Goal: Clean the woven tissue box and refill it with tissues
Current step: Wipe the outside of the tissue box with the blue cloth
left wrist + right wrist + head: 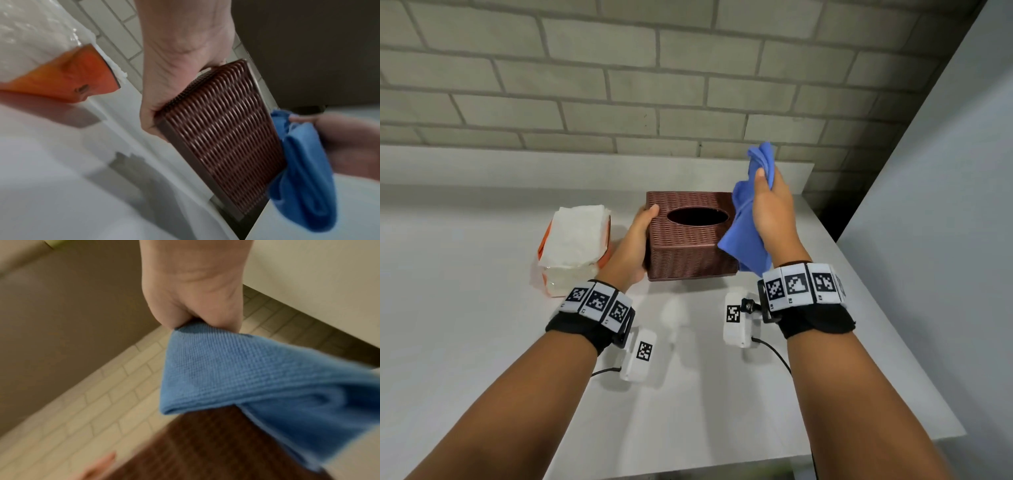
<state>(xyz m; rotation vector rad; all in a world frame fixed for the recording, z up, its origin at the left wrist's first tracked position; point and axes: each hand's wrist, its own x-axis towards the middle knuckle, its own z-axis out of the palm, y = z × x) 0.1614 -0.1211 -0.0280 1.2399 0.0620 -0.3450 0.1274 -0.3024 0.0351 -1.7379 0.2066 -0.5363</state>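
A brown woven tissue box [688, 236] with an empty oval opening on top stands on the white counter [482, 342]. My left hand [635, 236] grips its left side, thumb on the top edge; the left wrist view shows the hand [176, 78] against the woven box [222, 133]. My right hand [770, 212] holds a bunched blue cloth [748, 236] that hangs against the box's right side. In the right wrist view the blue cloth [257, 378] hangs from my right hand [195, 301] over the blurred box [216, 447].
A white tissue pack [575, 243] in clear and orange wrapping lies left of the box, also the pack [61, 69] in the left wrist view. A grey brick wall [654, 75] stands behind. The counter's right edge drops off beside a pale wall [945, 205].
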